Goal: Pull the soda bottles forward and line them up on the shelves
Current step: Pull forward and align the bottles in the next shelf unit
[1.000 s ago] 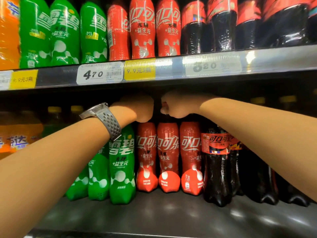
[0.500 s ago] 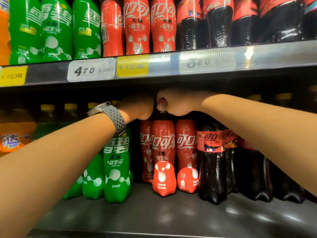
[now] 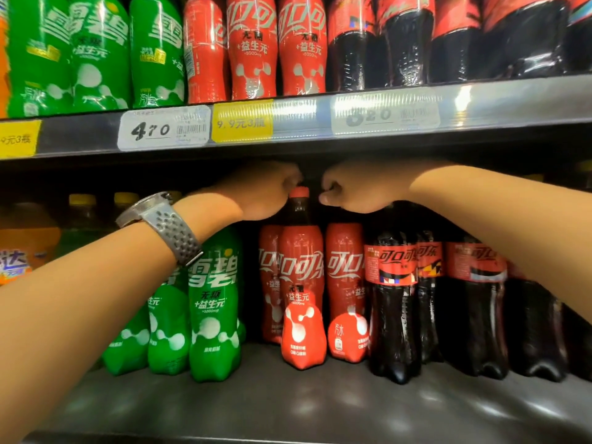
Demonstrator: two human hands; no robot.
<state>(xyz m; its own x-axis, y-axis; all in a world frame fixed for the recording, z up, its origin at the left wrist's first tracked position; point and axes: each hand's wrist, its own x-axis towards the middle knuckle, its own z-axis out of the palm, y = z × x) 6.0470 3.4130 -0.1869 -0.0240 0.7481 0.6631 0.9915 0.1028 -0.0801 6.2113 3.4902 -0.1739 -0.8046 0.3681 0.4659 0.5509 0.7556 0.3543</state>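
Note:
Three red soda bottles stand on the lower shelf (image 3: 320, 408). The middle red bottle (image 3: 302, 302) is furthest forward, and its red cap shows between my hands. My left hand (image 3: 266, 190) is curled over the top of the rear left red bottle (image 3: 267, 283), beside that cap. My right hand (image 3: 358, 187) is a curled fist over the neck of the right red bottle (image 3: 346, 283). Both of those bottle tops are hidden under my hands. Green soda bottles (image 3: 214, 302) stand to the left and dark cola bottles (image 3: 395, 299) to the right.
The upper shelf edge (image 3: 480, 104), with its price tags, runs just above my hands and carries green, red and dark bottles. Orange bottles (image 3: 22, 251) sit at the far left of the lower shelf. Bare shelf lies in front of the bottles.
The middle red bottle has come forward out of the row. My right hand has left its cap and shifted right onto the neighbouring red bottle. My left hand has barely moved.

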